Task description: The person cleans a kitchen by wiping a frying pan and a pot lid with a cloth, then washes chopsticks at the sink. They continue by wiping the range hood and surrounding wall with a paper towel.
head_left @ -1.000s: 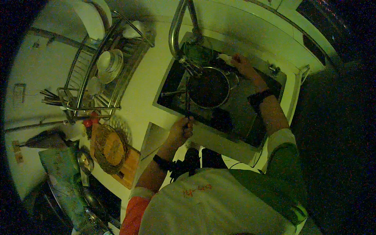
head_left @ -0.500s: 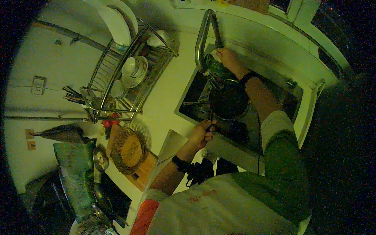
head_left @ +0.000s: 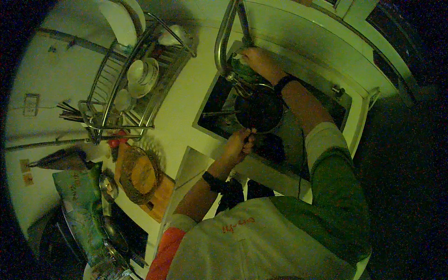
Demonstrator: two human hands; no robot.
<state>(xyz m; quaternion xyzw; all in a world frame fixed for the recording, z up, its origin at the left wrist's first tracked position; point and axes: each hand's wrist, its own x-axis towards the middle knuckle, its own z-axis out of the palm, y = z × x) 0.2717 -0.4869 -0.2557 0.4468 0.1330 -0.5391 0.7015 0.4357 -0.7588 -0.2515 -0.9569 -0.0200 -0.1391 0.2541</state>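
Within a grey metal sink (head_left: 280, 172), square-cornered and dark inside, sits a round, deep pan (head_left: 259, 113), its matte blackish interior swallowing most of the light. Take that pan as the centre of the clock, with twelve at the top of the view. At seven o'clock the left hand (head_left: 241, 143) has its fingers curled together at the near edge of the pan, apparently closed on its dark handle (head_left: 252, 132), of which only a little shows. At twelve the right hand (head_left: 256, 60) reaches over with fingers bent down onto a soft-looking pale piece (head_left: 240, 58); I cannot tell whether it is pinched or only pressed. Beneath it, at eleven, lies a shiny green object (head_left: 246, 71), too dim to identify. The faucet (head_left: 221, 46), a smooth bent metal tube, arches beside it, and a thin straight rod (head_left: 218, 113) points out toward nine.

Between nine and ten, on the smooth pale counter (head_left: 184, 93), stands a dish rack (head_left: 127, 127) of polished wire holding glossy white bowls (head_left: 142, 73) and large flat plates (head_left: 116, 23). Slender chopsticks (head_left: 70, 112) fan out at nine. Toward eight come a wooden board (head_left: 162, 198) — flat, warm brown — with a rough-rimmed disc (head_left: 142, 181) on it, a rounded metal ladle (head_left: 108, 187), and a creased green bag (head_left: 77, 191).
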